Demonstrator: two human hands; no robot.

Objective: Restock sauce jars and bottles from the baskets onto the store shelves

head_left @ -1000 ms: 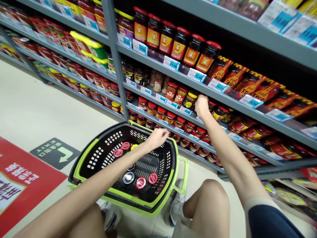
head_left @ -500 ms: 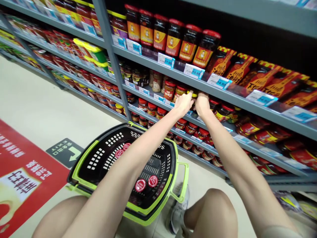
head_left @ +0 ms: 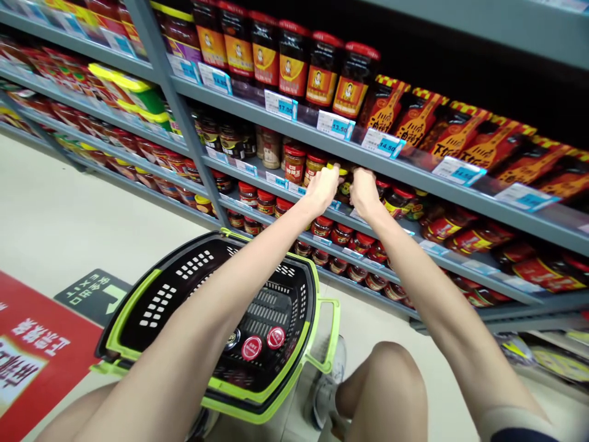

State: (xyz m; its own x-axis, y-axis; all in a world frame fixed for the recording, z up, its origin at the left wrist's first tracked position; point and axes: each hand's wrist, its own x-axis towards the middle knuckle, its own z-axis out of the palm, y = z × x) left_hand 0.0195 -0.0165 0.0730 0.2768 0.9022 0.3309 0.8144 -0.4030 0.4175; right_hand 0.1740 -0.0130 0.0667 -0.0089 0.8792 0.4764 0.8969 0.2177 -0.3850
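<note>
Both of my hands reach into the middle shelf, below the row of tall red-lidded jars. My left hand point(head_left: 323, 188) is closed against a small jar with a yellow lid point(head_left: 344, 189), its thumb up by the lid. Just to the right, my right hand point(head_left: 364, 191) is curled, its fingertips hidden under the shelf edge, so what it holds cannot be seen. Left of my left hand stand red-lidded jars point(head_left: 294, 164). A black basket with lime-green rim point(head_left: 313, 288) sits on the floor beneath my left arm, with several jars inside, among them a red-lidded jar point(head_left: 251, 348).
Tall dark sauce jars point(head_left: 322, 72) and orange-red packets point(head_left: 416, 126) line the shelf above my hands. Price tags run along the shelf edge point(head_left: 304, 130). Lower shelves hold more red-lidded jars point(head_left: 341, 233). My knee point(head_left: 398, 393) is right of the basket handle point(head_left: 332, 334).
The view has shifted, so the shelves appear further left and slightly higher. Both hands stay at the same jars; a dark-lidded jar in the basket now shows beside my left arm.
</note>
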